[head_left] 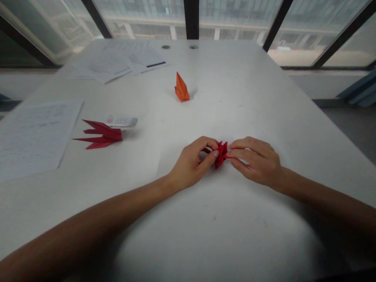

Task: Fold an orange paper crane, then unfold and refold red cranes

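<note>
A small folded piece of red paper (pixel 221 154) rests at the middle of the white table (pixel 205 219). My left hand (pixel 192 164) pinches its left side between thumb and curled fingers. From the other side, my right hand (pixel 255 161) grips it with thumb and forefinger pressed together. Most of the paper is hidden between the fingertips.
A finished red origami shape with long points (pixel 100 135) lies to the left, a small white device (pixel 121 121) just behind it. An orange folded figure (pixel 181 89) stands farther back. Printed sheets lie at the left edge (pixel 32 137) and far left corner (pixel 117 62). Windows run behind the table.
</note>
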A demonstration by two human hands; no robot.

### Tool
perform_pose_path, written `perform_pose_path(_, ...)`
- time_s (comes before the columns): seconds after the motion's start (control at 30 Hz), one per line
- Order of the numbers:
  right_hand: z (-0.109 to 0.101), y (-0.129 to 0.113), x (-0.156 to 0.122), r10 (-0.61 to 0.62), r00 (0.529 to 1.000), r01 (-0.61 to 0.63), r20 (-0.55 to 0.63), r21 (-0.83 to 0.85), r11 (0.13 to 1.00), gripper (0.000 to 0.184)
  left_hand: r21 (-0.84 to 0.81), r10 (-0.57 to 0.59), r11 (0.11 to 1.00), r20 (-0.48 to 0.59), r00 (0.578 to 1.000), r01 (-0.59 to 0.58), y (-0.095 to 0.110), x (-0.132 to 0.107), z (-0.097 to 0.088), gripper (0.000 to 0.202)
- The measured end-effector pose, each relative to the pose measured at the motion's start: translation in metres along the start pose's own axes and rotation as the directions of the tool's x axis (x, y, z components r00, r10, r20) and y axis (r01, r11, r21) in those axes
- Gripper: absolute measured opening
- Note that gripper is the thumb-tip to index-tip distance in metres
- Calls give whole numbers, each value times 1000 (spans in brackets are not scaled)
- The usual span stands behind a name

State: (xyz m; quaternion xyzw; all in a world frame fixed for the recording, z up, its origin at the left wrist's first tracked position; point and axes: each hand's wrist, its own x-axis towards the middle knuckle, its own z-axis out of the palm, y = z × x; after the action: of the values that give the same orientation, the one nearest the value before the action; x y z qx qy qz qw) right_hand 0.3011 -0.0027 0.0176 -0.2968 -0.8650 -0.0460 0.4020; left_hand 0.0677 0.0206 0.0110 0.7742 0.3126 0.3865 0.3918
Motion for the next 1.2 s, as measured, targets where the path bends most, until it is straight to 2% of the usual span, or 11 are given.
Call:
perform_pose_path(0.13, -2, 2, 1, -3, 997, 3, 76, -8, 1000, 26, -31, -12, 999, 6, 1000, 12, 0, 0, 0, 6)
perform_pose_path(0.3, -3, 1, 3, 21, 996, -23, 82, 25, 999, 22, -28, -26, 999, 9, 1000, 26, 1, 0, 0, 6)
perform_pose_path(0.37, -4, -2, 6, 69, 996, -72, 64, 53, 996, 20, -37, -33, 999, 9, 999, 33, 1, 0, 1, 7)
perform_pose_path(0.43, -6, -7, 11, 179, 983, -183, 52, 110, 977, 16, -79, -59, 995, 18, 998, 60, 0, 0, 1, 10)
perform_pose_path(0.5, -8, -11, 18, 341, 936, -351, 88, 183, 918, 11, -150, -103, 983, 38, 994, 108, 0, 0, 1, 13)
perform_pose_path(0.6, -11, -16, 25, 539, 817, -575, 202, 335, 746, 10, -253, -150, 954, 74, 986, 164, -1, 2, 0, 16)
perform_pose_path(0.7, -13, -19, 29, 621, 714, -693, 322, 448, 565, 14, -347, -161, 917, 127, 979, 196, -1, 4, -2, 19)
perform_pose_path(0.77, -14, -21, 30, 633, 685, -720, 362, 472, 509, 19, -394, -169, 891, 173, 970, 226, -1, 6, -3, 21)
perform_pose_path(1.0, -15, -24, 31, 597, 714, -696, 365, 461, 550, 20, -387, -172, 887, 225, 959, 250, 1, 6, -6, 20)
perform_pose_path(1.2, -14, -26, 31, 607, 701, -710, 375, 451, 540, 18, -401, -144, 885, 250, 958, 238, 1, 5, -6, 18)
